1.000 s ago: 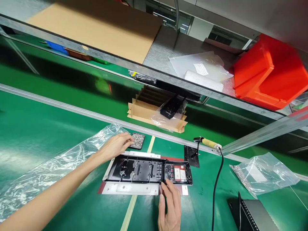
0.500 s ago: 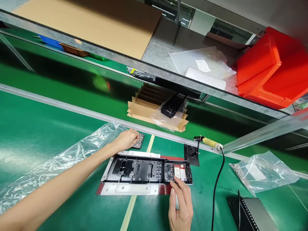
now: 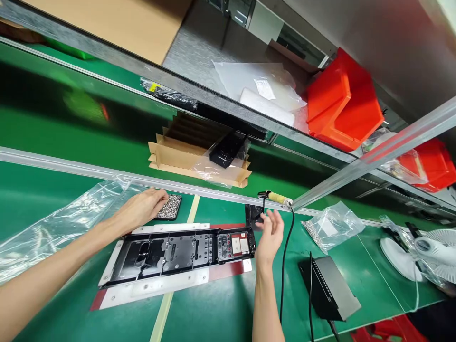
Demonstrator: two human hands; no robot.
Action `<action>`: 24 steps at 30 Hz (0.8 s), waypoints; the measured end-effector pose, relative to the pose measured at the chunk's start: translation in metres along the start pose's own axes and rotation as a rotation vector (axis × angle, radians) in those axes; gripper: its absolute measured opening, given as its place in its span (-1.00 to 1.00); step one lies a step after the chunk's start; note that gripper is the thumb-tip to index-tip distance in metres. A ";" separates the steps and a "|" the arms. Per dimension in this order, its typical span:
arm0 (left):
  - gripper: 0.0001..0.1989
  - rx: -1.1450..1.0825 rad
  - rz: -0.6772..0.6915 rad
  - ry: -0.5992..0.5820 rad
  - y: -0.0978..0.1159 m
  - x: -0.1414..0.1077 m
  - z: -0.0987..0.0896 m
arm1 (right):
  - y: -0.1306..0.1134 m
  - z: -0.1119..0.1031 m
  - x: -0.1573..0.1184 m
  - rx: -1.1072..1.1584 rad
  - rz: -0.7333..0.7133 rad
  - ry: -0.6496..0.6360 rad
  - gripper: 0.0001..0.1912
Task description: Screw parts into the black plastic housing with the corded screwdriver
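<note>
My left hand (image 3: 151, 207) is closed in a pinch at the left edge of a shallow black tray (image 3: 170, 207) full of small metallic pieces. Whatever lies between those fingertips is too small to make out. My right hand (image 3: 270, 235) is raised past the right end of a long black plastic housing (image 3: 173, 254), its fingers loosely bent and apart, holding nothing. That housing lies face up in a white fixture (image 3: 160, 285) with red ends. Beyond the right hand, a yellow-wrapped soldering iron (image 3: 280, 197) rests on a stand with a black base (image 3: 252, 214).
A black cable (image 3: 285, 266) runs down from the iron. At right are a bag of small parts (image 3: 335, 225), a black box (image 3: 331, 287) and a white fan (image 3: 432, 251). Clear plastic film (image 3: 71, 213) lies left; a cardboard divider (image 3: 192, 159) stands behind. Above, a shelf carries a red bin (image 3: 342, 104).
My right hand has left the housing's right end and moved up and right toward the iron. My left hand stays by the tray of pieces. The view has swung right and tilted.
</note>
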State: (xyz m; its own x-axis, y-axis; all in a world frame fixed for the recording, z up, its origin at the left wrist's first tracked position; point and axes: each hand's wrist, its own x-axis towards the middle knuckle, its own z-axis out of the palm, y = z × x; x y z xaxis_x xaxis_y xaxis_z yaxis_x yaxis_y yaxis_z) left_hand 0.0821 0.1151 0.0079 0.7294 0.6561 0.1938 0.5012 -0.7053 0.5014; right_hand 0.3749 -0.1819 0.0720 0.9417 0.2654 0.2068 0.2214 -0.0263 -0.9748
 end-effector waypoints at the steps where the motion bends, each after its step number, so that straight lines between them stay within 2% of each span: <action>1: -0.63 -0.006 -0.012 0.002 0.003 -0.001 -0.004 | -0.001 0.006 0.012 0.004 -0.005 0.027 -0.13; 3: -0.61 -0.024 -0.029 0.008 0.014 -0.007 -0.011 | -0.001 0.017 0.033 0.005 -0.032 0.080 0.01; 6: -0.52 -0.069 0.000 0.007 0.041 -0.025 -0.017 | -0.004 0.030 0.056 -0.014 -0.093 0.115 0.05; 10: -0.50 -0.133 0.164 -0.069 0.091 -0.062 -0.009 | -0.010 0.037 0.074 -0.049 -0.190 0.112 -0.17; 13: -0.55 -0.154 0.311 -0.132 0.117 -0.081 0.003 | -0.017 0.033 0.078 -0.037 -0.253 0.126 -0.26; 15: -0.57 -0.138 0.395 -0.154 0.124 -0.088 0.012 | -0.025 0.026 0.076 -0.019 -0.283 0.159 -0.31; 19: -0.66 -0.046 0.508 -0.157 0.126 -0.093 0.024 | -0.048 0.006 0.061 0.093 -0.401 0.245 -0.47; 21: -0.71 0.004 0.558 -0.161 0.126 -0.094 0.026 | -0.061 -0.002 0.051 0.138 -0.449 0.273 -0.53; 24: -0.65 0.070 0.611 -0.174 0.128 -0.094 0.026 | -0.078 -0.008 0.036 0.204 -0.530 0.299 -0.65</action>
State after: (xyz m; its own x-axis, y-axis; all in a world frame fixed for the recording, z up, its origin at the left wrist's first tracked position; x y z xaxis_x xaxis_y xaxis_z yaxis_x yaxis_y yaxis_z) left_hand 0.0901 -0.0436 0.0325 0.9552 0.0806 0.2849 -0.0043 -0.9583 0.2858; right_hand 0.3937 -0.1781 0.1559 0.7539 -0.0892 0.6509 0.6517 0.2269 -0.7238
